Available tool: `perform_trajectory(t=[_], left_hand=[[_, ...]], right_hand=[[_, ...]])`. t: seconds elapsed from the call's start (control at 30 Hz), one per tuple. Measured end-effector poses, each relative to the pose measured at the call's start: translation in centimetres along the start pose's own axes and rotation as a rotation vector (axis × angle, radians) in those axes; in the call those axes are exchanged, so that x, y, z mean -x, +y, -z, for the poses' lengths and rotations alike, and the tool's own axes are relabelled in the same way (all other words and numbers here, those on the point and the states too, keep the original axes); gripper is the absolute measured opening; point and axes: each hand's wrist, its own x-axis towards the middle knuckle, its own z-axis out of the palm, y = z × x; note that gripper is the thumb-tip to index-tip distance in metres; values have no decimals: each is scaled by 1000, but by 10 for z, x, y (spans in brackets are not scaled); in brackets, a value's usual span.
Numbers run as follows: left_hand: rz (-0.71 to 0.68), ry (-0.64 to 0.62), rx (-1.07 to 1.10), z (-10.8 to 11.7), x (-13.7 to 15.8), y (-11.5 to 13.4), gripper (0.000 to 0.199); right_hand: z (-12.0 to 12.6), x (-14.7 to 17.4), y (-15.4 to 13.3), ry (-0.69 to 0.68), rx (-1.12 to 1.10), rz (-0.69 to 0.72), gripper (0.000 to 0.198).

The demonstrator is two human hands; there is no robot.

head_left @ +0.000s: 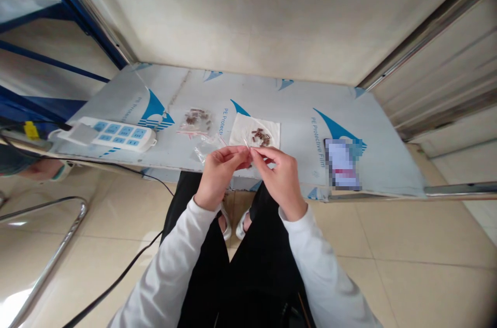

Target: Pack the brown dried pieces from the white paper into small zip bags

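Note:
My left hand (222, 172) and my right hand (280, 175) meet at the fingertips over the table's front edge, both closed in a pinch. A thin, whitish, stick-like piece (246, 143) pokes up where the fingertips come together. What my right fingers pinch is too small and covered to tell. Just beyond the hands lies a white cloth or paper sheet (240, 125) with a small heap of brown cylindrical pieces (261, 136) on it. To its left is a clear plastic bag (196, 121) of similar brown pieces. A crumpled clear bag (202, 151) lies close to my left hand.
A white power strip (120, 134) with blue sockets stands on the table's left part, its black cable hanging to the floor. A phone (344, 165) lies at the right front edge. Another person's hand (41, 168) is at far left, near a metal chair frame (73, 224).

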Motion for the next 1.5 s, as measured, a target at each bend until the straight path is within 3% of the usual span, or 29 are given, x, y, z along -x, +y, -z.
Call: perform_trajectory(t=[0.13,0.37,0.47,0.7,0.83,1.0,1.17,1.33,1.5], left_hand=[[-23,55,-143,-1,2,7,23],[-30,75,-161,-4,5,8,26],[17,13,-153,-2,7,6,27],[22,27,-136,0,11,6,27],[12,25,-177,0,10,0,26],[-119,163,-484,2,6,-11,19],[-263,290,-780,-4,11,-1,9],[-361,241,-774,-14,14,5,6],[-417,213,-856,-16,15,4,5]], right_hand=[[11,0,-2,-149,109,-9,21],[13,5,-7,-53,-126,-97,17],[12,5,-4,-62,-124,-117,18],[4,10,-3,-2,-143,-136,20],[-1,13,-3,30,-2,-89,12],[-6,14,4,57,255,-21,8],[-2,7,12,202,354,-96,6],[5,4,1,50,209,3,14],[15,-2,-5,-68,264,111,23]])
